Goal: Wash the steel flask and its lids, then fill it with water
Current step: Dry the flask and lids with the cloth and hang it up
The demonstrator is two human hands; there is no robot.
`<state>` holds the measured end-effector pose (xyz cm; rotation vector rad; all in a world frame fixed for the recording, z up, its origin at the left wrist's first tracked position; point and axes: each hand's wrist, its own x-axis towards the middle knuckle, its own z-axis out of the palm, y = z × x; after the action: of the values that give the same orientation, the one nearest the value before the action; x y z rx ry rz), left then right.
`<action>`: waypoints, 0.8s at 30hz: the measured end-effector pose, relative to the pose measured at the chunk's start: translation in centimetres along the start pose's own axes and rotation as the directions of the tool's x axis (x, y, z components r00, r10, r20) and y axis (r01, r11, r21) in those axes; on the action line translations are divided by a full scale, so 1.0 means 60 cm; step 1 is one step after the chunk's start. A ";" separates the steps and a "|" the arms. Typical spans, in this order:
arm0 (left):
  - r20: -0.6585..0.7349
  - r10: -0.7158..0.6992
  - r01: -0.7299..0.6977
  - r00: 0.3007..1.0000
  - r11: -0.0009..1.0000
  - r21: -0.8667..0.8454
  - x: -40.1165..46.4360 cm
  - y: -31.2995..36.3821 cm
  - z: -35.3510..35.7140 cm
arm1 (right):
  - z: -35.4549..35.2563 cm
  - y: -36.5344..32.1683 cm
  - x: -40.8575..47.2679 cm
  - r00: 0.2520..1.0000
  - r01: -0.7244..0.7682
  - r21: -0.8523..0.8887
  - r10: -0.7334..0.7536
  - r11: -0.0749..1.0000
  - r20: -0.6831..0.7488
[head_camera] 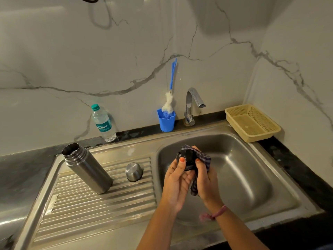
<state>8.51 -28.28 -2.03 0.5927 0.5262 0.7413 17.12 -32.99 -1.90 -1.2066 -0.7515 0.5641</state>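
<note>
The open steel flask (pixel 87 168) stands upright on the ribbed drainboard (pixel 100 204) at the left. Its steel cup lid (pixel 134 171) sits upside down on the drainboard to the flask's right. Over the sink basin (pixel 243 177), my left hand (pixel 177 179) holds a black inner lid (pixel 188 158), thumb on its top. My right hand (pixel 203 179) grips a dark checked cloth (pixel 204 158) that wraps round the lid's right side and hangs down between my palms.
A chrome tap (pixel 192 103) stands behind the basin with no water running. A blue cup (pixel 166 121) holding a bottle brush (pixel 170 94) stands left of it. A plastic water bottle (pixel 103 123) stands by the wall. A beige basket (pixel 252 123) rests at the right.
</note>
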 end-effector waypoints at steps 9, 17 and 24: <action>-0.041 0.008 -0.009 0.999 1.000 -0.006 0.005 0.010 -0.010 | -0.001 -0.002 -0.007 0.999 -0.037 0.178 0.035 0.983 0.013; -0.015 -0.034 0.034 0.999 0.999 0.025 -0.011 0.013 -0.006 | -0.026 -0.016 0.043 0.940 0.224 -0.321 -0.117 0.920 0.320; -0.090 -0.044 0.032 0.995 0.990 -0.140 -0.016 0.020 0.010 | -0.036 -0.003 0.022 0.789 0.529 -0.253 -0.360 0.810 0.498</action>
<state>7.73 -28.44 -0.58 0.4199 0.5658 0.7651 19.65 -33.40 -1.80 -1.2017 -1.5467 0.2772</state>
